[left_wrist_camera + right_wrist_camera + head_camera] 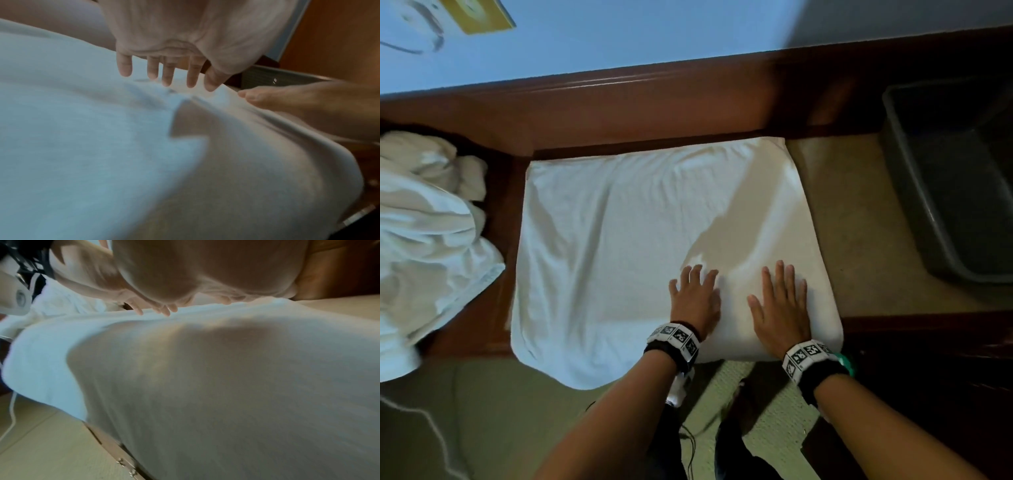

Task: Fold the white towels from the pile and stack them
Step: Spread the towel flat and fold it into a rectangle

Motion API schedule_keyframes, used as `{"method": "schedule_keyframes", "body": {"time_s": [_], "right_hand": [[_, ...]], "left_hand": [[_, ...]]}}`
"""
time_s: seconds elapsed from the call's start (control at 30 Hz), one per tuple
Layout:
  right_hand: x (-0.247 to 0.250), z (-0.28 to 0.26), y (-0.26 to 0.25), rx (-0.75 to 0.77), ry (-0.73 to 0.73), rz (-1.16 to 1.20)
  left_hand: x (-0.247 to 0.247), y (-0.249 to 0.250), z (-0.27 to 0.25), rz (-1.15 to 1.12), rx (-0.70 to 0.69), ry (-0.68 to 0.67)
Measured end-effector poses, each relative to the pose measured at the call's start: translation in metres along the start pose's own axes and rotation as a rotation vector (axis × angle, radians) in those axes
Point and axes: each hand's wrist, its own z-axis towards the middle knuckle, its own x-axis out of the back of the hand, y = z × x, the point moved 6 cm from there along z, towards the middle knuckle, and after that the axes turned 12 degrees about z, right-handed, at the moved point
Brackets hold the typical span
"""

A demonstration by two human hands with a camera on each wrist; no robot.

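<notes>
Step looks like smoothing the towel (640, 240) before the next fold; best done w/ even, flat pressure, sweeping outward so creases run off the edges, not bunch; keep the near edge from sliding off the wooden bench (619, 116). Towel lies spread on the bench, front-left corner hanging over; pile (424, 219) sits to the left, apart. Left hand (697, 298) & right hand (780, 305) lie palms-down side by side near the front-right corner, fingers straight & spread, gripping nothing; forearms reach in from below.
</notes>
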Motion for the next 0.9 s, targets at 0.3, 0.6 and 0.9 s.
{"method": "schedule_keyframes", "body": {"time_s": [0.3,0.6,0.9], "right_hand": [[-0.084,0.021,-0.157,0.228,-0.201,0.031],[-0.164,0.02,-0.286,0.253,-0.35,-0.087],[-0.179,0.025,-0.309,0.189,-0.38,-0.1]], "left_hand": [[0.002,-0.239,-0.091,-0.208,0.789,0.201],[-0.02,-0.368,-0.122,-0.503,0.861,-0.032],[-0.018,-0.424,-0.157,-1.065,0.815,0.236]]}}
